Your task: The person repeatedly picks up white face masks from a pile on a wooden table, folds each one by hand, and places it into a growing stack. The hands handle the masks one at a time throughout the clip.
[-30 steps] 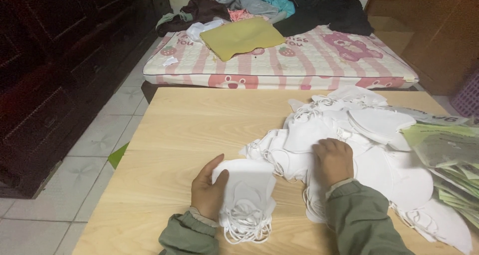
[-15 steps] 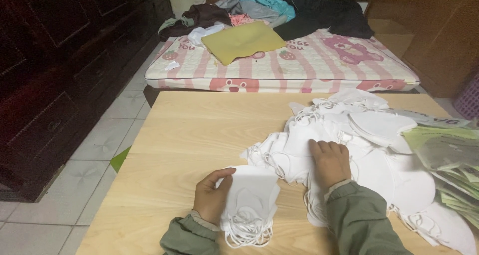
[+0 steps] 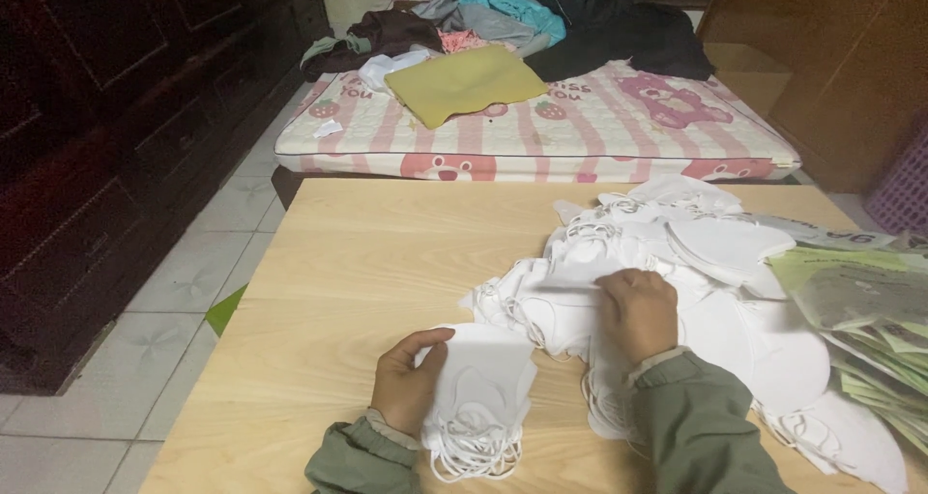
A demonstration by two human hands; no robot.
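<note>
At the lower centre of the frame, the left hand (image 3: 408, 390) was closed around a small neat stack of folded white fabric face masks (image 3: 480, 397), thumb laid across the top and the fingers tucked under the stack's left edge, their white elastic ear loops (image 3: 474, 453) spilling toward the bottom edge. The stack rested on the pale wooden tabletop (image 3: 377, 262). Just to its right, the right hand (image 3: 638, 310) lay palm-down with curled fingers on the near edge of a large loose heap of white masks (image 3: 715, 291) filling the centre-right of the frame; whether it had pinched a mask could not be told, since the fingertips were hidden. Both arms wore olive-green sleeves (image 3: 710, 426).

Judging from the proportions, the sorting appeared to be at an early stage: the gathered stack was thin, while the heap was far bigger and untidy. At the right edge sat a pile of pale green flat plastic packets (image 3: 860, 301), touching the heap. Beyond the table, across the upper frame, lay a pink striped mattress (image 3: 599, 131) with scattered clothes.
</note>
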